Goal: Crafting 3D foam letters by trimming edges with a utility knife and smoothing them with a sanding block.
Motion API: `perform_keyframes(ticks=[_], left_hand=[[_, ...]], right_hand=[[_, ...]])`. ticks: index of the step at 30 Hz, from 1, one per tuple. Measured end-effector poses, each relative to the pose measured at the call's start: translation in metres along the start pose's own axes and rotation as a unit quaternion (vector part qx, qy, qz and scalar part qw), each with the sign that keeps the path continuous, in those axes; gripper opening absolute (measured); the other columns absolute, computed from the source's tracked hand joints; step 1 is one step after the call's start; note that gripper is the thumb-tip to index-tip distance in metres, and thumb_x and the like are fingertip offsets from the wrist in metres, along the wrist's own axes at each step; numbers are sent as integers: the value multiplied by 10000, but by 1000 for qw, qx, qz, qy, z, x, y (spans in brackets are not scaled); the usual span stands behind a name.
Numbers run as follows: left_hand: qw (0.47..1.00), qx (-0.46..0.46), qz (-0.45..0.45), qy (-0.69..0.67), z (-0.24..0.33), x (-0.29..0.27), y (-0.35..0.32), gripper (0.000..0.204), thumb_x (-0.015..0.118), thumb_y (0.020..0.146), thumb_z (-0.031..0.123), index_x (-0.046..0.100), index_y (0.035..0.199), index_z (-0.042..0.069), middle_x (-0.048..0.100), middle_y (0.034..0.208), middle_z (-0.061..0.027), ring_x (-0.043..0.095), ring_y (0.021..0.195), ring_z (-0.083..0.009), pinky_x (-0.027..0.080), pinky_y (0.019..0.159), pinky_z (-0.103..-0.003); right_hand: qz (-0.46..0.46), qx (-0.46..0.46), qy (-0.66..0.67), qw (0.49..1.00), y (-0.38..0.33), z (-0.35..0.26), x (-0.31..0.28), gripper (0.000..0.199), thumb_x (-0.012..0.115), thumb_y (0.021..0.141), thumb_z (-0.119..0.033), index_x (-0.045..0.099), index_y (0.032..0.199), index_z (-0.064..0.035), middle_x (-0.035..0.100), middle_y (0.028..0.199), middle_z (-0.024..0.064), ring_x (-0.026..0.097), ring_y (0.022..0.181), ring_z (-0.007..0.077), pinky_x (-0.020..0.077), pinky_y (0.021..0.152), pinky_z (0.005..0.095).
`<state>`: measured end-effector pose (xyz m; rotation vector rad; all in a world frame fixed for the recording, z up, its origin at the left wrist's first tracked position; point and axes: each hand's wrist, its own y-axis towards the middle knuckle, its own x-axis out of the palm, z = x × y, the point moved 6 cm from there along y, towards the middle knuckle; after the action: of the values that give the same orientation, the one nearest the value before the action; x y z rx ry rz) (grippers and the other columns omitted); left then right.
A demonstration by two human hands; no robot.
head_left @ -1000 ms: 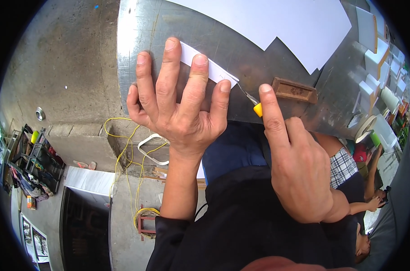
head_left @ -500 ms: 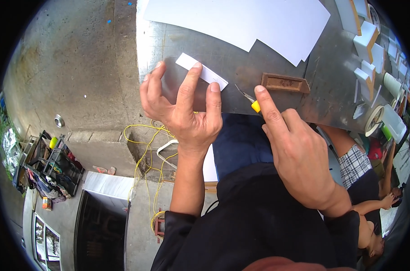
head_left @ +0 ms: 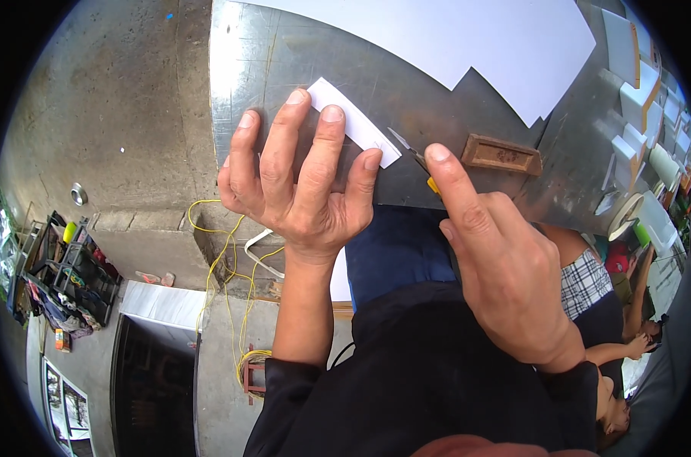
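Note:
A narrow white strip (head_left: 370,135) lies slantwise on the grey metal table (head_left: 322,46). Spread over it, my left hand (head_left: 303,179) has its fingers apart, with fingertips resting on or just at the strip's near side. My right hand (head_left: 505,266) is closed round a craft knife (head_left: 411,149) with some yellow on its handle. Its index finger stretches forward along the knife, and the other fingers and most of the handle are hidden. The blade tip points up and left, just right of the strip's lower end, seemingly apart from it.
Right of the knife sits a brown, shallow-recessed wooden block (head_left: 501,154). A large white sheet (head_left: 437,42) covers the table's far side. White pieces with brown edges (head_left: 633,107) and a tape roll (head_left: 625,216) stand at right. Other people (head_left: 600,320) are beyond; a yellow cord (head_left: 229,259) trails below left.
My left hand has opened wider and shifted slightly left. The view has moved, so the sheet and wooden block appear farther right. The knife has tipped and sits closer to the strip.

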<state>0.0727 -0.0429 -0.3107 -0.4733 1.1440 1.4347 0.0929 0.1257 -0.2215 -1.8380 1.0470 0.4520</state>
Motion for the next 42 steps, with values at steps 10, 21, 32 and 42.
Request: perform_keyframes(ticks=[10,21,32,42], left_hand=[[1000,7,11,4,-1,3,-4,407,655,936,584,753,1180,274,704,1281,4,513,1293,-296,322,1047,-388],[1000,1,15,-15,-1,4,-5,405,663,931,568,752,1177,260,706,1258,-22,504,1292,-316,351,1043,-399],[999,45,-11,0,3,1,0,433,683,955,482,703,1241,158,657,1314,-106,487,1320,-283,373,1159,-446],[998,46,-38,2,4,-1,-1,463,667,941,485,714,1253,146,663,1293,-102,496,1304,-271,371,1157,-448]], right_hand=[[-24,-10,-25,999,6,1,11,759,744,802,77,531,1511,-91,587,830,67,590,650,209,509,577,353],[-8,-10,-19,1000,10,1,12,710,744,820,60,560,1489,-90,574,823,66,591,639,192,515,561,334],[10,-2,-58,998,11,-7,11,669,717,842,57,585,1476,-108,536,796,55,559,606,187,481,533,338],[1,2,-97,995,13,-14,10,676,696,833,66,592,1474,-122,513,795,58,531,577,192,462,521,340]])
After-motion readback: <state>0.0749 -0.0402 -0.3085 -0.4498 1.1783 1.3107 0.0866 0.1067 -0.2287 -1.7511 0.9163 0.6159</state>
